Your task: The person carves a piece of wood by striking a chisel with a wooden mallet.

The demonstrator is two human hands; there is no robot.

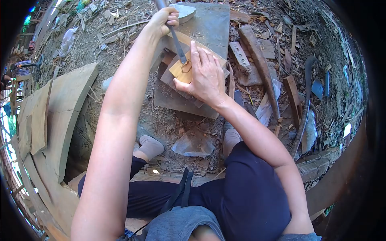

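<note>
My left hand (164, 21) is wrapped round a long dark metal chisel (177, 45), tilted down and to the right. Its tip meets a light yellowish wooden piece (175, 71) beside a dark six-sided outline cut or drawn on the face. On the right part of that piece lies my right hand (207, 74), fingers stretched out and thumb spread along the near edge; the hand hides much of the wood. Underneath are darker boards (165, 76), stacked on a wide grey slab (209, 24).
Large curved planks (68, 108) lean at the left. To the right lie a long rusty bar (261, 68), a pale block with holes (240, 57), a wooden bar with a slot (293, 96) and a curved dark blade (309, 76). A plastic bag (194, 143) lies between the feet.
</note>
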